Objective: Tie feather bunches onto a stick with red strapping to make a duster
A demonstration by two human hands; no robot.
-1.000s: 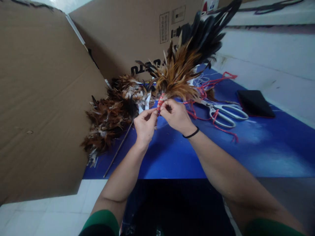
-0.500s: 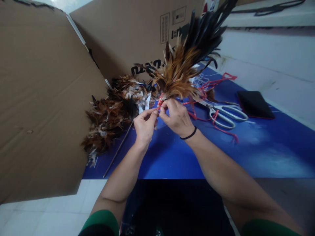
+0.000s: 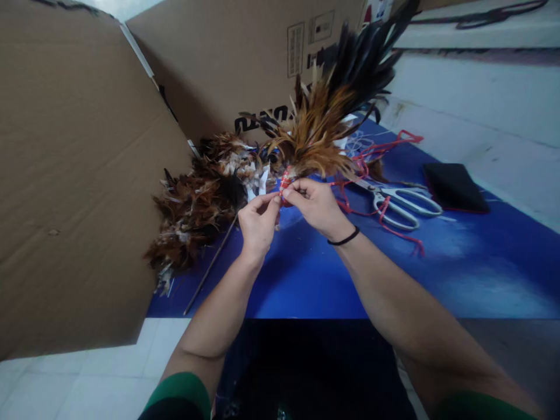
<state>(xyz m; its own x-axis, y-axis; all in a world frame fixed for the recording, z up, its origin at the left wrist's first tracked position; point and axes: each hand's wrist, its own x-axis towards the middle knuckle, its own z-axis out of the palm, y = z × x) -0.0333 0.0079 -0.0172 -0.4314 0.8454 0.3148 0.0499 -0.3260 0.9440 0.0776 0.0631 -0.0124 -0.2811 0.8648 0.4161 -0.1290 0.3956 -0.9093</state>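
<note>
A feather duster head [image 3: 324, 119], with brown feathers low down and long black ones on top, leans up and to the right above my hands. Red cord [image 3: 285, 177] is wound about its narrow base. My left hand [image 3: 259, 224] pinches the lower end of that wrapped base between thumb and fingers. From the right, my right hand [image 3: 317, 204], with a black band at the wrist, has thumb and forefinger closed on the red wrapping. The fingertips hide the very bottom of the base.
Loose brown feather bundles [image 3: 188, 204] lie along the cardboard [image 3: 79, 175] at left, near a thin stick [image 3: 210, 268]. To the right on the blue table [image 3: 301, 286] are scissors [image 3: 400, 207], red cord [image 3: 406, 138] and a black pouch [image 3: 455, 186].
My right hand has turned and shifted slightly right, its thumb now lying across the red wrapping. My left hand keeps its pinch. The feathers have barely moved.
</note>
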